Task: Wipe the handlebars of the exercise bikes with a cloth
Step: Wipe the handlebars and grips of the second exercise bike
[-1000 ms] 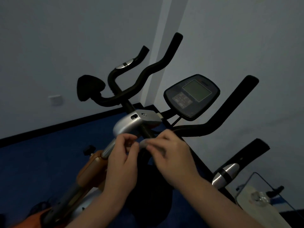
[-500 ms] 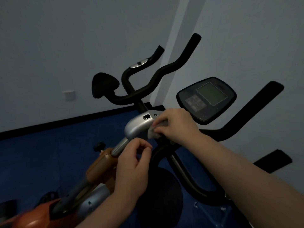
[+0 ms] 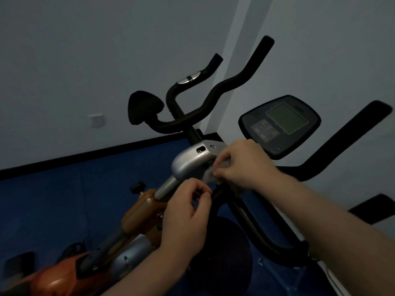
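pale cloth (image 3: 210,175): small crumpled wad, pressed at the handlebars' (image 3: 213,97) centre junction beside the silver bracket (image 3: 190,162).
right hand (image 3: 243,163): fingers curled, pinching the cloth.
left hand (image 3: 188,212): thumb and forefinger pinched together; on what, cannot tell.
progress: looks early; upswept black grips and far bars appear untouched.

Dim gym room, exercise bike (image 3: 132,227), console (image 3: 280,124) (blue floor (image 3: 53,195))
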The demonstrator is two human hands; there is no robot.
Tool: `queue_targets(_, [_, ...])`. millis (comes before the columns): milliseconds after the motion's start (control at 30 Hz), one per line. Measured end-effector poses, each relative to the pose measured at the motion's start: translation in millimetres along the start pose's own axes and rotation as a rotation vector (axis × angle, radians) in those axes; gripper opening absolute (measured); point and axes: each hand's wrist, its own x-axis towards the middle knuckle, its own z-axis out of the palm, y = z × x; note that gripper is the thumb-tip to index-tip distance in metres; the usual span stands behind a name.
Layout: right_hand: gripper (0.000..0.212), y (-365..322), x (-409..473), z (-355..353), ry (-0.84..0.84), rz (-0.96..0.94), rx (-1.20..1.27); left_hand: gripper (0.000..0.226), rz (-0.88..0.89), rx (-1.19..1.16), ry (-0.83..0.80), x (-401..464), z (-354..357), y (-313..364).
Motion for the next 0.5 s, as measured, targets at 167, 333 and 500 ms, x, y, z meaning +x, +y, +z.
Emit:
queue_targets(167, [0.014,-4,6,10,0.089,0.027,0.051,0.010,-0.005,-0.013,-0.017,1,-3,-1])
queue_targets(333, [0.015,1,2,-4,-0.007,-0.013,-0.008,0.010,0.039,0.006,-0.045,3,-1,-3])
queue_targets(500, [0.013,2,6,8,0.052,0.000,0.037,0.011,0.048,0.030,-0.053,2,-4,-4])
